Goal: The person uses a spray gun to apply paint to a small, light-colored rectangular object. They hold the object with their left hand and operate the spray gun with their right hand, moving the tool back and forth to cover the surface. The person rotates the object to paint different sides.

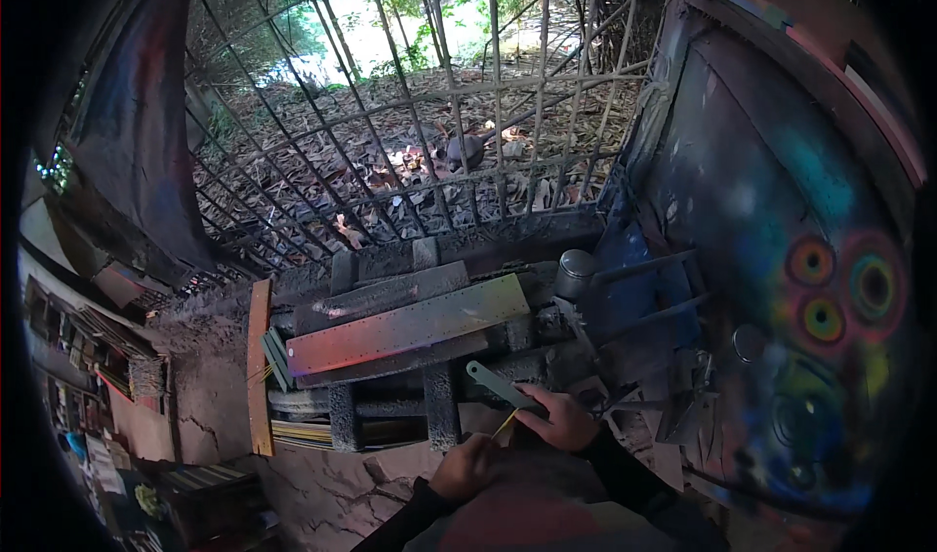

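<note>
My right hand [558, 417] grips a flat grey-green metal strip with a hole near its end [495, 380], which points up and left over a paint-caked rack [439, 406]. My left hand [467, 466] is closed just below it, and a thin yellow stick [506, 423] runs between the two hands; I cannot tell which hand holds it. Both forearms wear dark sleeves. On the rack lie a long flat metal bar tinted red to green [410, 324] and a darker grey bar [386, 293] behind it.
A wooden strip [258, 367] stands at the rack's left edge. A metal can [576, 271] sits at the right. A paint-sprayed panel with coloured rings [830, 298] fills the right side. A bamboo lattice fence [439, 113] closes the back. Shelves with clutter [88, 376] line the left.
</note>
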`<state>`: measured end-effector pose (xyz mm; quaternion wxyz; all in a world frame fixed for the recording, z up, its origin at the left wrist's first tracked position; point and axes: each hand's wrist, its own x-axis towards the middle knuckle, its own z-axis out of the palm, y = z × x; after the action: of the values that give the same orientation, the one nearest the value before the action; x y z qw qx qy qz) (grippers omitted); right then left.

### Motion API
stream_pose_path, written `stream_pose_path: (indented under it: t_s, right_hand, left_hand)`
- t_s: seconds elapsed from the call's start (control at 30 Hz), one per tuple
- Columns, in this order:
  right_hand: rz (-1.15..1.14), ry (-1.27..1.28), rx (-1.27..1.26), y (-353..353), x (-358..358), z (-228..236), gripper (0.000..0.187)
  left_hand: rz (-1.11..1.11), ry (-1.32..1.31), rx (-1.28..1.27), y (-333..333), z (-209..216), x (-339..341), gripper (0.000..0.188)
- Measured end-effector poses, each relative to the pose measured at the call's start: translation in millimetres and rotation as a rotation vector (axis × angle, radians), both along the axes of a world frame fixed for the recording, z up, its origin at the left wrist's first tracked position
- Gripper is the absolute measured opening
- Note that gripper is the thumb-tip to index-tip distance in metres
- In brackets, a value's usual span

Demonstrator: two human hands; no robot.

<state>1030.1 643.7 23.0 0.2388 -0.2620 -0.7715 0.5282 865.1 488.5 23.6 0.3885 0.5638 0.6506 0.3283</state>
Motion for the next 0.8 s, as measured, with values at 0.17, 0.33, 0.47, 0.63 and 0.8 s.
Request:
stream_pose_path:
  t_s: [0.17,0.33,0.47,0.63,0.8]
  right_hand:
    - [-0.495,0.121,-0.002,37.3,25.5,-37.7,0.025]
    - [-0.831,-0.120,0.364,85.3,53.9,-93.4,0.022]
    - [-0.741,-0.220,0.109,97.2,55.3,-136.8,0.043]
    - [-0.666,-0.209,0.072,102.3,48.5,-166.3,0.046]
    - [-0.651,-0.320,0.127,111.4,42.5,-161.0,0.042]
  left_hand:
    - [0.160,-0.053,-0.076,6.5,-3.5,-5.0,0.015]
    - [0.428,-0.319,-0.074,21.3,29.7,4.5,0.021]
    - [0.471,-0.411,0.023,21.6,25.2,7.4,0.019]
    - [0.494,-0.496,-0.085,18.6,22.7,1.3,0.017]
    - [0.582,-0.495,0.036,23.6,26.2,6.4,0.017]
